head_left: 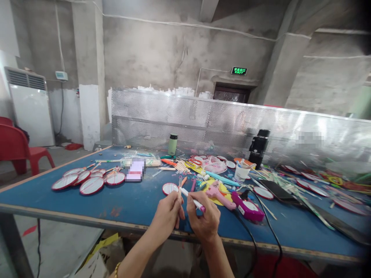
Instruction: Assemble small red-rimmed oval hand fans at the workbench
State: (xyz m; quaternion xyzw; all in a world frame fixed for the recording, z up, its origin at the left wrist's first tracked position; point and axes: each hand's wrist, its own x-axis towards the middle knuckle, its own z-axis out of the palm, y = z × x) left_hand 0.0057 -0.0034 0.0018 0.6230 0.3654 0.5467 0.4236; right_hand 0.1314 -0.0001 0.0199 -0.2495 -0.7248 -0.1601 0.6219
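Note:
My left hand (167,211) is closed on a thin flat wooden stick (180,188), held upright near the front edge of the table. My right hand (205,216) grips a white marker pen (198,205) with a purple end, its tip close to the stick. Just beyond my left hand lies a white disc (169,188) with a red rim. A pink glue gun (218,194) rests on yellow material to the right of my right hand, beside a purple box (248,207).
Several red-rimmed discs (91,185) with sticks lie at left, near a phone (135,170). Loose wooden sticks (182,166), a white cup (241,172), a green bottle (172,144) and a black flask (259,150) stand or lie farther back. A black cable (271,224) crosses the front edge.

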